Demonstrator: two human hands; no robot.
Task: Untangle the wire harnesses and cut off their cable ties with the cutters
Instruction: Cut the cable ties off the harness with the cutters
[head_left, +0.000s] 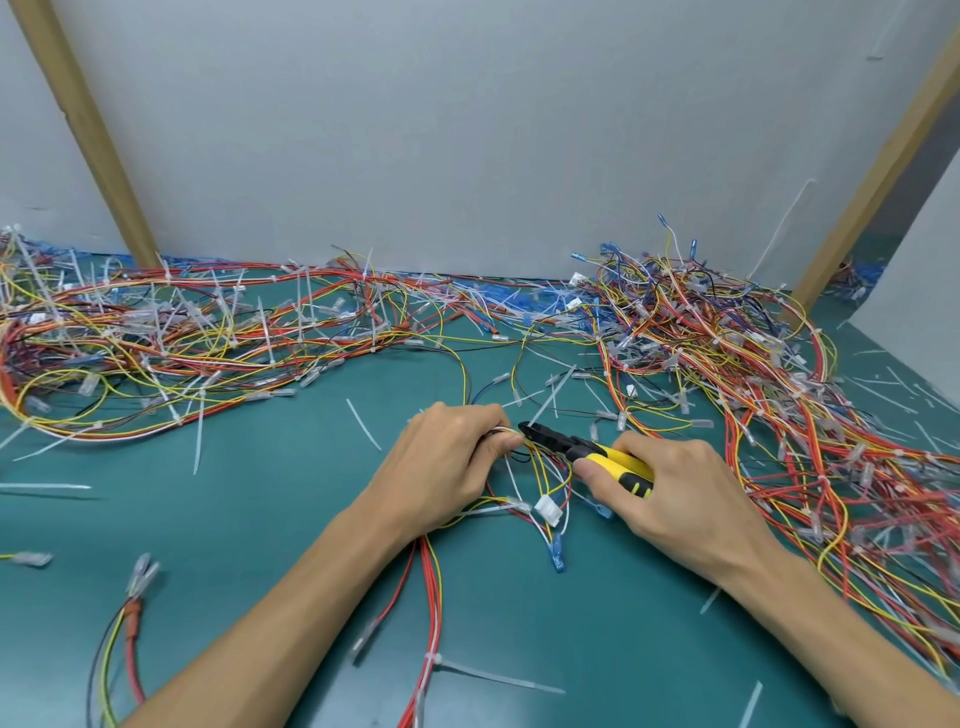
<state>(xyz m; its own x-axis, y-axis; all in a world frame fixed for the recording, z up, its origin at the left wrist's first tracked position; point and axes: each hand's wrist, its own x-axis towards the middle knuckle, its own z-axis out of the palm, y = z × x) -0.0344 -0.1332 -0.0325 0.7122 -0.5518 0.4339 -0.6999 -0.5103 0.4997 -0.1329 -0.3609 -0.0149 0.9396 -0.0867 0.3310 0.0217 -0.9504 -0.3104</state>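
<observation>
My left hand (447, 457) pinches a bundle of red, yellow, white and black wires (431, 577) that runs from my fingers down toward the near edge. My right hand (675, 493) grips the yellow-and-black handles of the cutters (587, 449). Their dark jaws point left and touch the bundle right at my left fingertips, where a white cable tie (553, 392) sticks up. A white connector (548, 509) and a blue terminal (557, 561) hang from the same harness between my hands.
Large tangles of wire harnesses lie on the green mat (260, 519) at the far left (156, 332) and along the right side (779, 395). Cut white tie pieces (363, 423) are scattered around. A grey wall with wooden posts (88, 130) stands behind.
</observation>
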